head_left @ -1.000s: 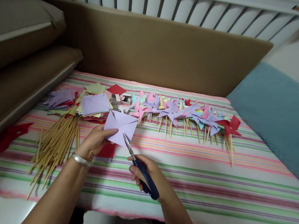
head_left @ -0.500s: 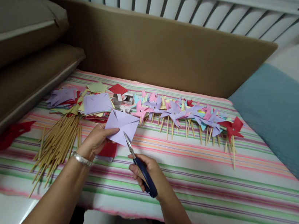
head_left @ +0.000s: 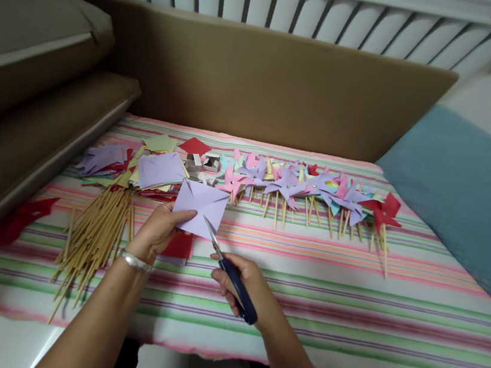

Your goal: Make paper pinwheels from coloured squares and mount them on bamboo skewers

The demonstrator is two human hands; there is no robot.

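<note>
My left hand pinches the left edge of a purple paper square, thumb on top. Slits run into the square from its upper corners. In my right hand is a pair of scissors with dark blue handles. Their blades lie over the square's lower right part, the tips pointing toward its middle; the blades look nearly closed. Below the square, a red paper sheet lies partly hidden on the striped cloth.
Many finished pinwheels on sticks lie in a row to the right. Wooden sticks are heaped at the left, below stacked paper squares and small open boxes. Brown cushions rise at the left, a brown board behind.
Hardly anything differs. The scissors and the purple square stay almost in place, while the whole view has shifted very slightly.
</note>
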